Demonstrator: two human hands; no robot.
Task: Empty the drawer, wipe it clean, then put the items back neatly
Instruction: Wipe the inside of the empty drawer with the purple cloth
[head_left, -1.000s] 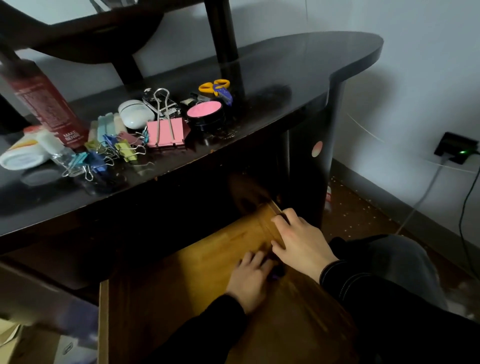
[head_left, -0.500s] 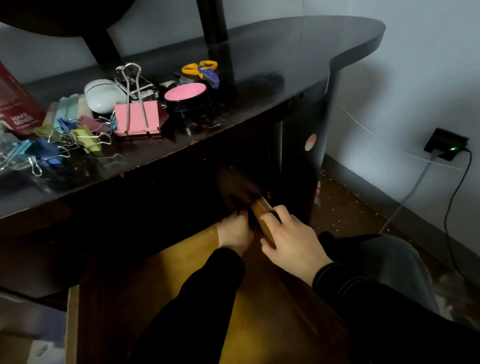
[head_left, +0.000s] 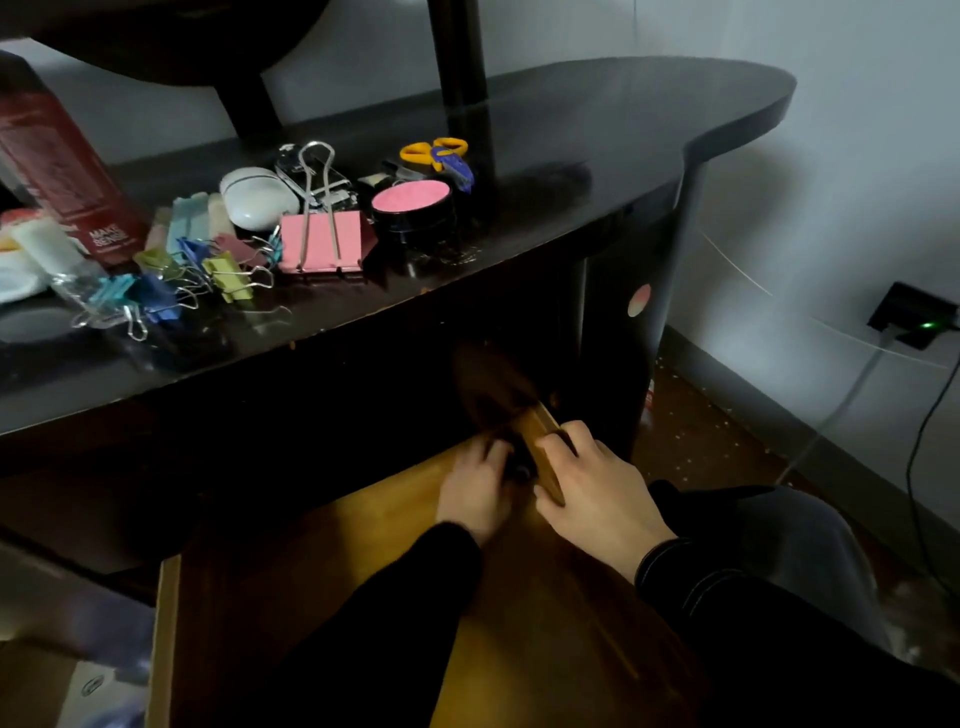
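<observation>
A wooden drawer (head_left: 291, 613) stands pulled out from under a dark glossy tabletop (head_left: 597, 119), seen from above by the person working at it. Its pale bare floor shows, and both hands reach into its far right corner, close under the tabletop's edge. The left hand (head_left: 475, 491) lies palm down on the drawer floor with fingers curled forward around something small and dark; what it is cannot be told, nor how tightly the hand closes on it. The right hand (head_left: 597, 491) rests on the drawer's right side wall (head_left: 545, 441), thumb on the inner face and fingers draped over the top edge, loosely gripping the wood. Both arms wear black sleeves.

The drawer's things sit in a cluster on the tabletop, left of a dark upright post (head_left: 460, 78). Nearest the post lie yellow-handled scissors (head_left: 434, 150) and, just in front of them, a round black tin with a pink lid (head_left: 411, 200). Left of the tin stands a large pink binder clip (head_left: 319, 241) with its wire handles up, and behind it a white oval case (head_left: 257, 200). Further left, small binder clips (head_left: 208, 275) in yellow, blue and teal lie in a heap near the tabletop's front edge, with a tall red bottle (head_left: 57, 171) behind them
</observation>
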